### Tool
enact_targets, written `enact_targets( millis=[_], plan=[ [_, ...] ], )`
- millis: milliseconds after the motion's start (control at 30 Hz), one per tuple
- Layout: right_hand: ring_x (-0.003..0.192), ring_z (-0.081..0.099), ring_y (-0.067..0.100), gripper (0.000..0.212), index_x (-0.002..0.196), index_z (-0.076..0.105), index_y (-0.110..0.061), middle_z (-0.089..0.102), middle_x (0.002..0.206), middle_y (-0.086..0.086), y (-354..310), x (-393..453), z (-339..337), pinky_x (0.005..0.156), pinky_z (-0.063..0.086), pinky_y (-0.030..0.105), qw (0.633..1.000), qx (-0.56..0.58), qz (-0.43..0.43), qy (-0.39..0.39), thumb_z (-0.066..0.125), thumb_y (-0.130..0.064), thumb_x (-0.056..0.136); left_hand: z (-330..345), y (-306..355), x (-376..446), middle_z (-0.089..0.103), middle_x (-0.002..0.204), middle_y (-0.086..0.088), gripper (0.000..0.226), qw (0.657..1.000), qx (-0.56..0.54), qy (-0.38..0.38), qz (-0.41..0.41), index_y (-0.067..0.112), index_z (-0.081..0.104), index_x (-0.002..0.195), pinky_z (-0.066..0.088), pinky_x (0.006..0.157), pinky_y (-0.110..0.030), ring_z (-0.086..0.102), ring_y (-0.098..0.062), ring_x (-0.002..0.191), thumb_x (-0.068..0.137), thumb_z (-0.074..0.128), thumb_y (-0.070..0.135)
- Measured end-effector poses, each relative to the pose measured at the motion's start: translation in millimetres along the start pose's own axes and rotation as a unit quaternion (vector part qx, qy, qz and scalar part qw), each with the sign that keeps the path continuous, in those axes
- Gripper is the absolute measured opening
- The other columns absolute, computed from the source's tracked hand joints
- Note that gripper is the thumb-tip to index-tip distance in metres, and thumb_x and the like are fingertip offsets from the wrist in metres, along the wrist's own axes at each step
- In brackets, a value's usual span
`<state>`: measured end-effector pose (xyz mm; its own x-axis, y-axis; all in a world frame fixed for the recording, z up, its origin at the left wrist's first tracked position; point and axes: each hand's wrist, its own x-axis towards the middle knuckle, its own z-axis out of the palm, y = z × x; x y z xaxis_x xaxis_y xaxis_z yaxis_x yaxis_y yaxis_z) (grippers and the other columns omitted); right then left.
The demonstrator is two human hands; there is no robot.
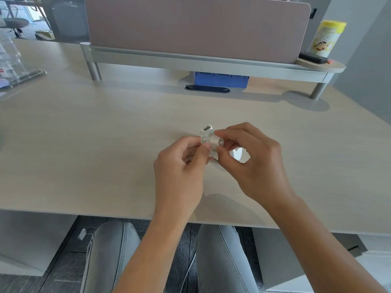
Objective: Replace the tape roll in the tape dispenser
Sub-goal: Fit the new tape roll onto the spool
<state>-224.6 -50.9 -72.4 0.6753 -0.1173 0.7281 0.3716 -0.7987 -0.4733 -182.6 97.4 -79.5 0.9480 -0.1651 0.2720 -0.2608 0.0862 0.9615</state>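
Observation:
A small white plastic tape dispenser (208, 135) is held just above the light wooden desk (105, 144), near the middle. My left hand (179, 172) grips its left side between thumb and fingers. My right hand (254, 163) pinches the round white hub on its right face with thumb and forefinger. Beneath my right hand's fingers a white ring, seemingly a tape roll (238, 154), shows partly; whether it lies on the desk or hangs from my fingers I cannot tell. Much of the dispenser is hidden by my fingers.
A grey monitor shelf (190, 60) with a mauve divider panel (190, 24) spans the back. On its right end stand a yellow-lidded canister (325, 39) and a black device (315, 58). Clear plastic items (14, 66) lie at far left. A cable slot (207, 88) sits mid-back.

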Motion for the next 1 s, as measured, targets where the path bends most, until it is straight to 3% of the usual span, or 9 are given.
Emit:
enact_targets(
  millis=[167, 300, 433, 533, 667, 1000],
  plan=[
    [0.081, 0.064, 0.011, 0.025, 0.113, 0.077, 0.0, 0.069, 0.103, 0.01, 3.8, 0.7, -3.6, 0.079, 0.052, 0.018, 0.999, -0.028, -0.037, -0.027, 0.073, 0.002, 0.088, 0.4, -1.1, -2.5, 0.081, 0.081, 0.003, 0.013, 1.0, 0.012, 0.002, -0.001, 0.017, 0.079, 0.094, 0.063, 0.084, -0.039, 0.079, -0.013, 0.078, 0.096, 0.067, 0.015],
    [0.084, 0.065, 0.015, 0.026, 0.115, 0.077, -0.001, 0.067, 0.104, 0.01, 7.3, -0.8, -4.7, 0.08, 0.053, 0.022, 0.998, -0.012, -0.038, -0.04, 0.073, 0.004, 0.09, 1.3, -4.3, -3.4, 0.081, 0.08, -0.001, 0.013, 1.0, -0.01, 0.004, -0.015, 0.014, 0.079, 0.096, 0.064, 0.082, -0.038, 0.079, -0.018, 0.077, 0.097, 0.066, 0.014],
    [0.086, 0.07, 0.014, 0.031, 0.121, 0.075, -0.004, 0.069, 0.105, 0.008, 6.5, -2.8, -4.2, 0.084, 0.057, 0.024, 0.996, 0.076, 0.029, -0.03, 0.074, 0.004, 0.092, 1.7, -2.8, -3.4, 0.082, 0.082, -0.002, 0.013, 0.999, -0.037, 0.008, -0.014, 0.012, 0.079, 0.098, 0.063, 0.081, -0.032, 0.079, -0.015, 0.078, 0.098, 0.066, 0.013],
    [0.084, 0.07, 0.014, 0.028, 0.115, 0.077, -0.005, 0.072, 0.101, 0.011, 6.4, -3.7, -4.0, 0.083, 0.058, 0.026, 0.978, 0.177, 0.112, -0.012, 0.077, 0.006, 0.089, 2.4, -0.4, -4.2, 0.082, 0.084, -0.002, 0.013, 0.999, -0.045, 0.002, -0.009, 0.01, 0.078, 0.1, 0.063, 0.082, -0.03, 0.079, -0.014, 0.08, 0.098, 0.066, 0.011],
    [0.077, 0.068, 0.007, 0.022, 0.11, 0.079, -0.002, 0.073, 0.095, 0.017, 2.4, -2.2, -4.7, 0.076, 0.053, 0.016, 0.952, 0.252, 0.174, -0.006, 0.075, 0.008, 0.09, 2.4, -1.2, -3.1, 0.082, 0.085, -0.003, 0.012, 0.999, -0.045, -0.003, -0.006, 0.011, 0.078, 0.099, 0.063, 0.085, -0.037, 0.079, -0.016, 0.082, 0.096, 0.067, 0.011],
    [0.084, 0.074, 0.005, 0.02, 0.11, 0.077, -0.013, 0.069, 0.105, 0.003, -5.2, 3.6, -3.9, 0.078, 0.055, 0.015, 0.958, 0.211, 0.184, -0.064, 0.068, 0.0, 0.097, -2.3, -4.4, 0.6, 0.082, 0.086, -0.001, 0.011, 1.0, -0.017, -0.001, -0.001, 0.014, 0.079, 0.098, 0.062, 0.087, -0.042, 0.078, -0.018, 0.083, 0.095, 0.069, 0.015]
  ],
)
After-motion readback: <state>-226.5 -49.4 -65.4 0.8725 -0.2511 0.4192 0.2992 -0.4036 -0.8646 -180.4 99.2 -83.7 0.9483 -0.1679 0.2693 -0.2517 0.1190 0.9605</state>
